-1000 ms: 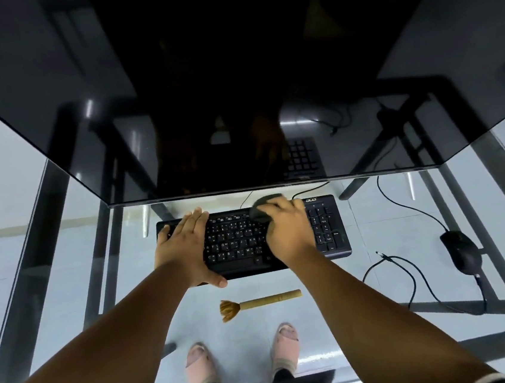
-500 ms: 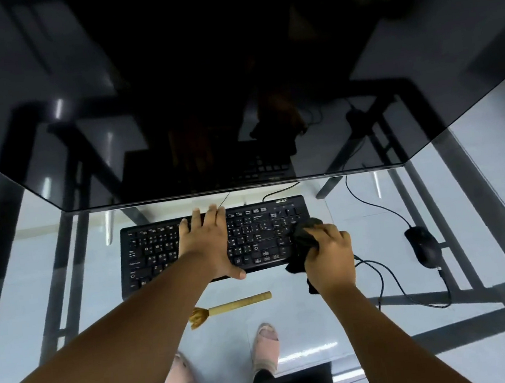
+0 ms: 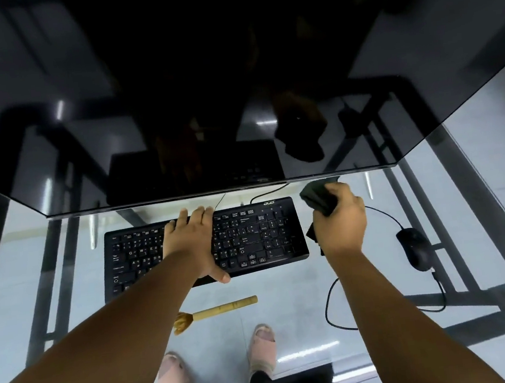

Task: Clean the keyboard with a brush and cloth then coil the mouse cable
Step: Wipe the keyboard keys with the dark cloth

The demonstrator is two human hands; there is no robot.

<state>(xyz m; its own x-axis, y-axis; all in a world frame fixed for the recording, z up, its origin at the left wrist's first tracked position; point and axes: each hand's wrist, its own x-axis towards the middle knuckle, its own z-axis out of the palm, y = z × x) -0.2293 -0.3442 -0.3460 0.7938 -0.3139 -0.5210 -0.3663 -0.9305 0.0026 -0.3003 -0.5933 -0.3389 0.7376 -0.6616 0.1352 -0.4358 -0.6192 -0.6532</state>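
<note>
A black keyboard (image 3: 259, 237) lies on the glass desk under the monitor's lower edge. My left hand (image 3: 194, 241) rests flat on its middle keys, fingers spread. My right hand (image 3: 340, 221) is off the keyboard's right end, closed around a bunched black cloth (image 3: 319, 198) held above the glass. A wooden brush (image 3: 217, 312) with tan bristles lies on the glass in front of the keyboard. The black mouse (image 3: 414, 249) sits to the right, and its cable (image 3: 330, 308) trails loosely in loops across the desk.
A large dark monitor (image 3: 233, 84) overhangs the back of the glass desk (image 3: 285, 281). Black frame bars (image 3: 453, 217) run under the glass. My feet in pink sandals (image 3: 261, 346) show through it on the pale floor.
My right hand with the cloth has swept from the keyboard's upper middle to its right end, then lifted off past the right edge. My left hand shifted toward the keyboard's middle.
</note>
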